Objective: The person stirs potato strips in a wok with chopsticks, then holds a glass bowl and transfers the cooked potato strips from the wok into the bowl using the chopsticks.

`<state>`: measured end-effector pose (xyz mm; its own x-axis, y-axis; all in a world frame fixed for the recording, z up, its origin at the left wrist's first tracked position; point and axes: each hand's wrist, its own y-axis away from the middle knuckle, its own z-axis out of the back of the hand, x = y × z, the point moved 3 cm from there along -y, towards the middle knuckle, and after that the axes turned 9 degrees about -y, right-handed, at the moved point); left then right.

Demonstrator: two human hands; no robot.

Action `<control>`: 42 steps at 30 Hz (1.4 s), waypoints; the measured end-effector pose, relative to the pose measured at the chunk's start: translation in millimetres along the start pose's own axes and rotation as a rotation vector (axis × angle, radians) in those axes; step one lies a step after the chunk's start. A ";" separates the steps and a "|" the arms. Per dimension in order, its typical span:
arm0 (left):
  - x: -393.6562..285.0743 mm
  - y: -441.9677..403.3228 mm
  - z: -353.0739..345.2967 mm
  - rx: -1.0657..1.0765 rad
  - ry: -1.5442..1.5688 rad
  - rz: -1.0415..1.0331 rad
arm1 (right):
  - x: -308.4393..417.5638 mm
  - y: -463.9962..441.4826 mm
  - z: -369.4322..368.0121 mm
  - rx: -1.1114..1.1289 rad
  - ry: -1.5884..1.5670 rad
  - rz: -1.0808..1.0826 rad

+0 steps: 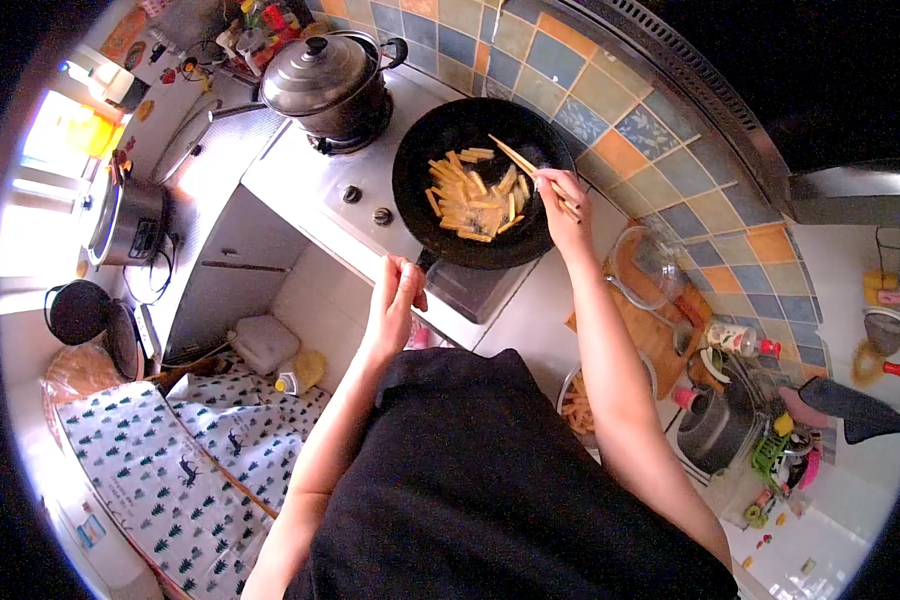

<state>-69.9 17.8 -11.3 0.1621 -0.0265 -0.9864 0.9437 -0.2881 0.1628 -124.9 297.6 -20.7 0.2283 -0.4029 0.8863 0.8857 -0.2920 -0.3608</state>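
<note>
My right hand [567, 205] is closed around a pair of wooden chopsticks [511, 153]. Their tips reach over the far right part of a black wok [415, 205]. Pale yellow potato strips [457, 193] lie spread in the wok, with bubbling oil around some of them. Just off the near-left rim of the wok, close to its handle [427, 259], is my left hand [400, 295]. Its fingers are curled together, and I see nothing in them.
A lidded steel pot [317, 78] stands on the left burner, its long handle pointing left. Right of the stove are a glass bowl [642, 268], a cutting board [630, 330] and a bowl of more strips [577, 405]. A sink [715, 430] lies farther right.
</note>
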 end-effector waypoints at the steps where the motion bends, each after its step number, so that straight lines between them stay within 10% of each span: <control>1: 3.8 0.0 0.8 0.009 0.012 -0.019 | -1.3 -1.1 -4.7 0.023 -0.010 0.004; 16: 10.9 -10.6 1.2 0.049 -0.066 -0.035 | 25.5 38.4 32.6 0.124 -0.309 -0.304; 24: 8.7 -15.1 -3.6 0.084 -0.097 -0.051 | 56.8 82.0 -8.0 0.400 -0.208 -0.126; 42: -4.9 -17.5 -6.4 0.096 -0.056 0.008 | 17.2 63.6 32.7 0.079 0.132 0.064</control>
<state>-85.4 29.1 -9.2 0.1505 -0.0822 -0.9852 0.9101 -0.3776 0.1705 -51.4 300.4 -18.9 0.2350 -0.5308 0.8143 0.9011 -0.1951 -0.3873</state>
